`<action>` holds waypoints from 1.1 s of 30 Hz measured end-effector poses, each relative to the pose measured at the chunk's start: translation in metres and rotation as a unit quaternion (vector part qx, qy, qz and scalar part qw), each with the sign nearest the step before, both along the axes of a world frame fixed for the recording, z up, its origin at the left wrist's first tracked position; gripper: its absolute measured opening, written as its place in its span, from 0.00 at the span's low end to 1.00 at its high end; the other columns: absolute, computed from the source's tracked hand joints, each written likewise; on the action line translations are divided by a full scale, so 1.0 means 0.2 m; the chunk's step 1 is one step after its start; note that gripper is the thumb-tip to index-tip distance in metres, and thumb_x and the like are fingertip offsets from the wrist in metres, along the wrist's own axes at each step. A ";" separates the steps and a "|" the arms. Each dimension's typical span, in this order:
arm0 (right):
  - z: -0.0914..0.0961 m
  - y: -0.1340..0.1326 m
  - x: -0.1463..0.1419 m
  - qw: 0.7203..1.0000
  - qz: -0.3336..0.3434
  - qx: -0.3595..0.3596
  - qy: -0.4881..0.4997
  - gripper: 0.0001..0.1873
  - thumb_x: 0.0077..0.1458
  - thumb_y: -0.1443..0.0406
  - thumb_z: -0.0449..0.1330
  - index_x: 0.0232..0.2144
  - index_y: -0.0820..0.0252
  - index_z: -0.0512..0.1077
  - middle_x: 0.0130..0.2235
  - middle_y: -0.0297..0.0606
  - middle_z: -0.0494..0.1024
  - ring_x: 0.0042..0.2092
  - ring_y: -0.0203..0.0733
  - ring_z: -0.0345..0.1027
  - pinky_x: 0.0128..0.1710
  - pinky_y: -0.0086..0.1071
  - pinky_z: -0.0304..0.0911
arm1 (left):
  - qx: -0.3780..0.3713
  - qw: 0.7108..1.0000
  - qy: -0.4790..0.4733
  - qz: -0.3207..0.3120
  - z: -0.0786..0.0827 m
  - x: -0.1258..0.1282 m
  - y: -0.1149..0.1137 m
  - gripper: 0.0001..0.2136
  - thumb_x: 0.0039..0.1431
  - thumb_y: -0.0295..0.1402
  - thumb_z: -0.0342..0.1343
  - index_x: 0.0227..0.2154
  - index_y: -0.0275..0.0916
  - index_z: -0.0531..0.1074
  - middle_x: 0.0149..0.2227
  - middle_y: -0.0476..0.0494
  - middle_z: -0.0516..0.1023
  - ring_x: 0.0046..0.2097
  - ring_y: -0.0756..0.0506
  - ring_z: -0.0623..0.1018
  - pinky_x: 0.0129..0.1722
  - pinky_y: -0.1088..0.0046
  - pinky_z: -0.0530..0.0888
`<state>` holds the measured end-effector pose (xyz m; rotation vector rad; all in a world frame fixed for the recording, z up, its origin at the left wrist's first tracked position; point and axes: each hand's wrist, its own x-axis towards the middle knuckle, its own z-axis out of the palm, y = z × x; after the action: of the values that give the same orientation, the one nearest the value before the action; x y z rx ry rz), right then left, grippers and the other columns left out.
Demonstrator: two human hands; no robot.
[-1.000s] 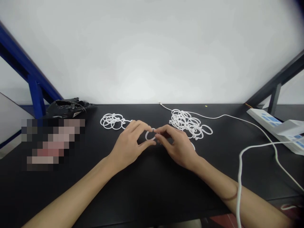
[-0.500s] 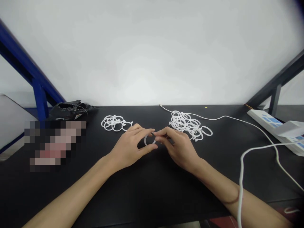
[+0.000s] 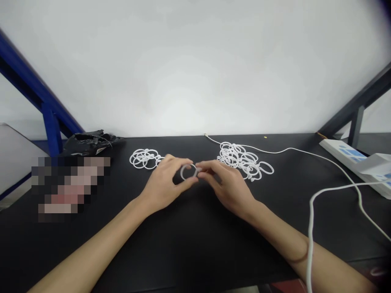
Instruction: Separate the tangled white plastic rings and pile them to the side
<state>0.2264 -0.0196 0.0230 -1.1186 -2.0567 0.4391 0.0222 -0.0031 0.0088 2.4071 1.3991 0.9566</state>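
Above the black table, both my hands hold one thin white ring (image 3: pixel 182 172) between them. My left hand (image 3: pixel 163 179) is closed on its left part, thumb below and fingers above. The fingertips of my right hand (image 3: pixel 230 185) pinch the ring's right side, where a small pale knob partly shows. To the right, just beyond my right hand, lies a tangled pile of similar white rings (image 3: pixel 250 156), some with small knobs. A smaller group of white rings (image 3: pixel 140 158) lies behind my left hand, which hides part of it.
A white power strip (image 3: pixel 339 148) stands at the right edge of the black table (image 3: pixel 189 236). White cable (image 3: pixel 310 228) loops over my right forearm. Crumpled black plastic (image 3: pixel 88 142) lies at the back left, near a blue metal frame (image 3: pixel 50 122). A pixelated patch covers something at left.
The held ring has moved slightly left and shows rounder between my hands. My left hand has moved a little left and up; my right fingertips stay at the ring's right side.
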 end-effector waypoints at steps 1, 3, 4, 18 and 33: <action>0.00 0.01 0.01 1.000 -0.015 0.004 -0.021 0.12 0.62 0.63 0.58 0.48 0.55 0.70 0.42 0.36 0.79 0.43 0.40 0.74 0.45 0.35 0.68 | 0.026 0.999 0.015 0.032 -0.01 -0.02 0.03 0.15 0.62 0.44 0.55 0.47 0.43 0.72 0.45 0.45 0.77 0.48 0.40 0.72 0.49 0.60 0.71; 0.00 0.02 0.03 0.996 -0.049 0.013 -0.067 0.17 0.62 0.60 0.59 0.52 0.56 0.68 0.44 0.40 0.77 0.45 0.45 0.72 0.46 0.39 0.68 | 0.076 0.989 0.062 0.108 -0.03 -0.06 0.09 0.15 0.63 0.42 0.52 0.48 0.40 0.72 0.46 0.41 0.76 0.49 0.38 0.69 0.52 0.57 0.68; 0.00 0.03 0.04 0.994 -0.064 0.018 -0.089 0.17 0.62 0.59 0.58 0.51 0.57 0.68 0.44 0.42 0.77 0.46 0.47 0.71 0.45 0.41 0.68 | 0.085 0.982 0.088 0.145 -0.05 -0.09 0.12 0.16 0.63 0.42 0.52 0.49 0.39 0.72 0.47 0.39 0.75 0.50 0.36 0.68 0.53 0.55 0.67; 0.04 0.09 0.21 0.971 -0.122 -0.010 -0.203 0.13 0.60 0.56 0.58 0.39 0.59 0.73 0.41 0.43 0.77 0.47 0.51 0.68 0.45 0.43 0.65 | 0.038 0.955 0.150 0.252 -0.10 -0.18 0.19 0.25 0.64 0.49 0.44 0.53 0.37 0.72 0.53 0.32 0.71 0.52 0.29 0.65 0.49 0.48 0.65; 0.03 0.04 0.21 0.963 0.012 -0.113 -0.244 0.08 0.59 0.68 0.53 0.40 0.58 0.71 0.42 0.40 0.73 0.40 0.41 0.70 0.41 0.35 0.65 | 0.081 0.992 0.090 -0.045 -0.03 0.01 0.00 0.13 0.66 0.37 0.50 0.50 0.40 0.71 0.47 0.41 0.74 0.51 0.40 0.67 0.54 0.55 0.66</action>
<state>0.2677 -0.0109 0.0298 -1.4521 -2.4944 0.4508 0.0246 -0.0034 0.0022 2.7110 1.3007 0.8813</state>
